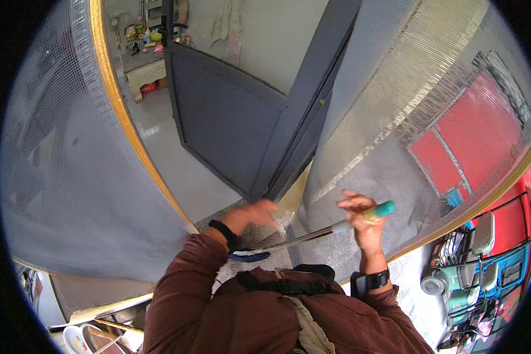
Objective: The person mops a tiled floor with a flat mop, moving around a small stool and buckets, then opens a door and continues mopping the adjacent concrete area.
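My right hand (368, 228) grips a thin metal pole (312, 233) near its top. A teal cap (385, 209) sticks out above the fist. The pole slants down to the left, under my left forearm, towards a dark blue piece (252, 255) that I cannot make out. Blurred by movement, my left hand (254, 214) reaches over the door threshold with its fingers stretched out and nothing seen in it. Beside that arm hangs a clear plastic curtain panel (93, 190) with a yellow edge strip (128, 128). Another clear panel (371, 132) hangs past my right hand.
A dark grey door (230, 119) with a glass upper part stands ajar ahead. Beyond it, a counter (146, 62) carries several small items. A red and blue vehicle (511, 261) stands at the right. White plates (75, 338) and boards lie at the lower left.
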{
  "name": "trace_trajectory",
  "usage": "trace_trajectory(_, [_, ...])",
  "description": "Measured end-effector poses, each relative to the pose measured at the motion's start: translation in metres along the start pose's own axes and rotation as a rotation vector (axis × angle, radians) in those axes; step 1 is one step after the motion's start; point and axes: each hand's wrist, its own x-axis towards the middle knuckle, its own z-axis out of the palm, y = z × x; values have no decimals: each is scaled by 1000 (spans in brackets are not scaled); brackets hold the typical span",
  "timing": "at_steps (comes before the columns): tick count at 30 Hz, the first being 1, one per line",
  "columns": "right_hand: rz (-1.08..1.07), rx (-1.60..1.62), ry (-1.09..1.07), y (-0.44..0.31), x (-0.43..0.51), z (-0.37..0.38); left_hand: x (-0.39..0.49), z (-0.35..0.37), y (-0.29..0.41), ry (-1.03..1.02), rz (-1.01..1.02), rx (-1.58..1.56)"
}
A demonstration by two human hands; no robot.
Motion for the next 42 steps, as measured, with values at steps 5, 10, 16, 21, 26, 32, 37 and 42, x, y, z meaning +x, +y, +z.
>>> trace_trajectory(5, [-15,-38,183,7,24,-9,-51,-104,-74,416,-300,231])
trace_trajectory(10, [-113,-21,270,9,47,-8,-69,-126,-82,643,-359,-124])
trace_trajectory(16, [-156,-268,382,17,68,-20,-61,-116,-83,814,-338,-330])
trace_trajectory(21, [-220,-199,394,28,73,-22,-20,-114,-65,956,-326,-235])
trace_trajectory(26, [-257,-193,359,37,78,-25,-3,-130,-29,1029,-273,-186])
trace_trajectory(32, [-345,-366,375,46,86,-25,-5,-179,-11,1122,-440,-8])
trace_trajectory(37, [-286,-407,409,54,98,-20,-8,-273,-69,1222,-504,-115])
trace_trajectory(42, [-221,-431,437,57,107,-12,-10,-353,-101,1324,-480,-59])
